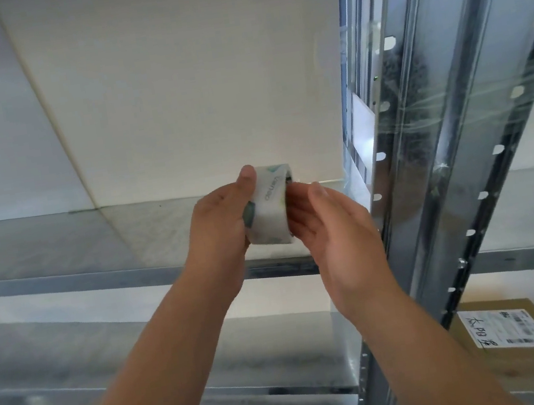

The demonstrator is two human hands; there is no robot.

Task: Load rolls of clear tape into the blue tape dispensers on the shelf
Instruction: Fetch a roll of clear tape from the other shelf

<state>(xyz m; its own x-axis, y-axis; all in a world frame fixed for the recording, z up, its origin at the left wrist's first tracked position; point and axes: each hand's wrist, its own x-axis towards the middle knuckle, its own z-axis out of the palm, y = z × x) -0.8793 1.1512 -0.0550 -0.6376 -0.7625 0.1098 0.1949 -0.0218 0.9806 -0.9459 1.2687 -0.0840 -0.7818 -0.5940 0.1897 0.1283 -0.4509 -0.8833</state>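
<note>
Head view: tape roll (269, 202) held upright in mid-air above front edge of upper shelf (97, 279), near steel upright (423, 144) at right. Left hand (223, 222) gripping roll, fingers closed around its left side, thumb over top rim. Right hand (335, 226) against roll's right side, palm open, fingers extended and touching roll; not clamped on it. Printed wrapper on roll, lettering partly legible. Roll core mostly hidden by hands. Lower shelf (75, 369) bare in visible part. Cardboard boxes (508, 339) with label on neighbouring shelf at lower right corner. White wall (170, 78) behind.
</note>
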